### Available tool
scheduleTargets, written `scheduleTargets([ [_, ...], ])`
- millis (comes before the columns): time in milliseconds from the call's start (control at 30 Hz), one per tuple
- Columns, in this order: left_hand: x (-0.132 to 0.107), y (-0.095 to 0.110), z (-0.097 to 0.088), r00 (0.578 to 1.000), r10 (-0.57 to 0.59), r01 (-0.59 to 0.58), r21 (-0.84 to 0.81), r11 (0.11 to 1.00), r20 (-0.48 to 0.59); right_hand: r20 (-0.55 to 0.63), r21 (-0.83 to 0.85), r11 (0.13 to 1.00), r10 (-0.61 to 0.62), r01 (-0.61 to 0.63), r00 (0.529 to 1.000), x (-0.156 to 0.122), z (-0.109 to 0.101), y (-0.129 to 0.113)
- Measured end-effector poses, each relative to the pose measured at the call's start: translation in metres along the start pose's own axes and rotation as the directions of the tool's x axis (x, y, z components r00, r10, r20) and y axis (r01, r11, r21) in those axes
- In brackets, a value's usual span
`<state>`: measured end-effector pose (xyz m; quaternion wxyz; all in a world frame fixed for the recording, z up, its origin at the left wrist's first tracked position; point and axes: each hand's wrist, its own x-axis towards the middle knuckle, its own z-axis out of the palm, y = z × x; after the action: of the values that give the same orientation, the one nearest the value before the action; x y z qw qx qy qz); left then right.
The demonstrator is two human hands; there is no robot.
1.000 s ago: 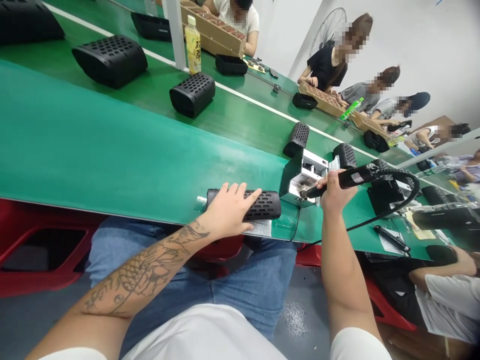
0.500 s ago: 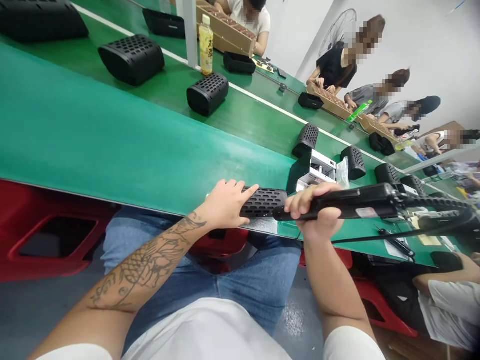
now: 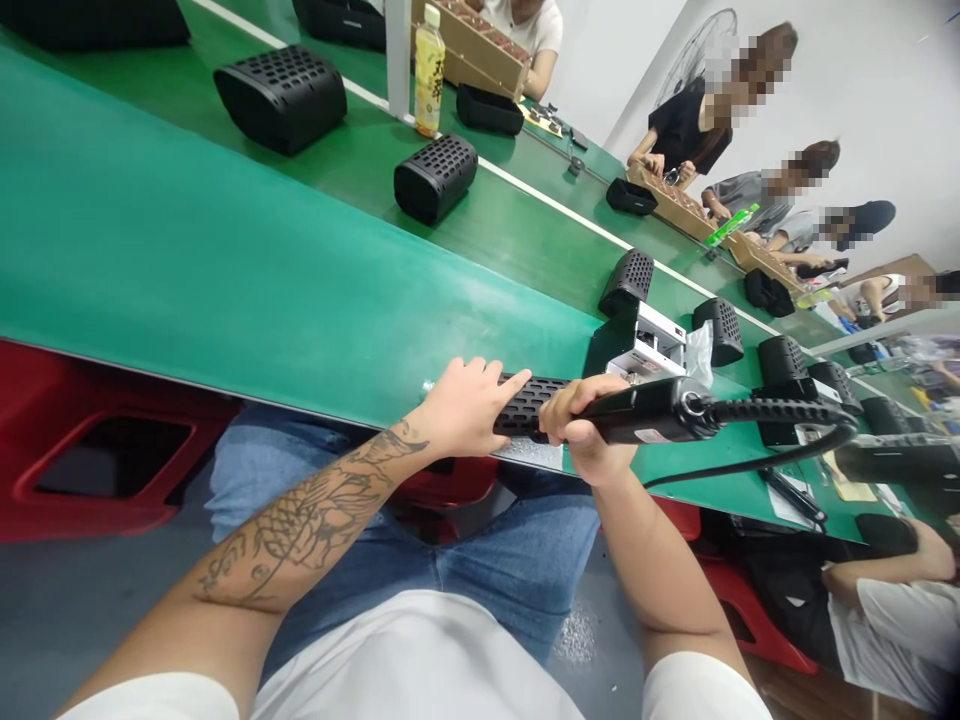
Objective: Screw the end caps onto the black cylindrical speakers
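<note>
A black housing (image 3: 531, 402) with rows of slots lies at the near edge of the green bench. My left hand (image 3: 466, 408) grips its left end, fingers over the top and thumb on the near side. My right hand (image 3: 589, 428) is closed around a black corded electric screwdriver (image 3: 649, 410), held nearly level over the housing's right end. My fingers and the housing hide the screwdriver's tip, so I cannot tell whether it touches. A thick cable runs from its back end to the right. Just behind my right hand stands a black and silver box-shaped device (image 3: 649, 335).
Several slotted black housings, one here (image 3: 435, 178), stand along the green belt (image 3: 337, 200). A yellow drink bottle (image 3: 429, 75) stands beside a white post. Another black tool (image 3: 795, 497) lies at right, near a co-worker's arm. Other people sit across the belt.
The screwdriver has swung so its back end points more toward me, and my right hand has shifted left, nearer my left hand. My left hand keeps its hold on the housing. The view has shifted slightly.
</note>
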<state>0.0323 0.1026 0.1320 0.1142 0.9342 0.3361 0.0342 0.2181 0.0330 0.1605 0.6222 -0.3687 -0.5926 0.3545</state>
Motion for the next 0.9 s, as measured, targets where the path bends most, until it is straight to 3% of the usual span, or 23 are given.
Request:
scheduleTargets([
  [200,0.001,0.001,-0.002,1.000,-0.009,0.009,0.008,1.000,0.012,0.084,0.038,0.998,0.051,-0.054,0.995,0.000,-0.008,0.005],
  [367,-0.002,0.001,-0.004,1.000,-0.006,0.005,0.026,1.000,0.030,0.168,0.094,0.995,0.007,-0.023,0.986,0.001,-0.012,0.013],
  [600,-0.002,-0.002,0.001,0.999,0.033,-0.033,0.025,0.999,0.006,0.181,0.047,0.998,0.037,-0.046,0.983,-0.003,-0.006,0.006],
  [667,0.002,-0.002,0.003,0.999,0.040,-0.040,0.023,0.999,0.009,0.079,0.022,1.000,0.019,-0.020,0.997,0.000,-0.021,-0.003],
  [733,0.006,0.001,0.005,0.999,0.040,-0.040,0.020,0.999,0.011,-0.140,-0.041,0.998,-0.053,0.047,0.989,0.009,-0.050,-0.013],
  [767,0.008,0.002,0.006,0.999,0.039,-0.039,0.018,0.999,0.009,-0.273,-0.101,0.992,-0.103,0.078,0.957,0.016,-0.069,-0.016],
  [833,0.011,0.005,0.009,0.998,0.055,-0.055,0.005,0.998,-0.013,-0.506,-0.274,0.954,-0.250,0.121,0.826,0.032,-0.109,-0.018],
  [900,0.011,0.005,0.013,0.993,0.090,-0.092,-0.031,0.995,-0.072,-0.594,-0.413,0.906,-0.342,0.089,0.728,0.043,-0.145,-0.012],
])
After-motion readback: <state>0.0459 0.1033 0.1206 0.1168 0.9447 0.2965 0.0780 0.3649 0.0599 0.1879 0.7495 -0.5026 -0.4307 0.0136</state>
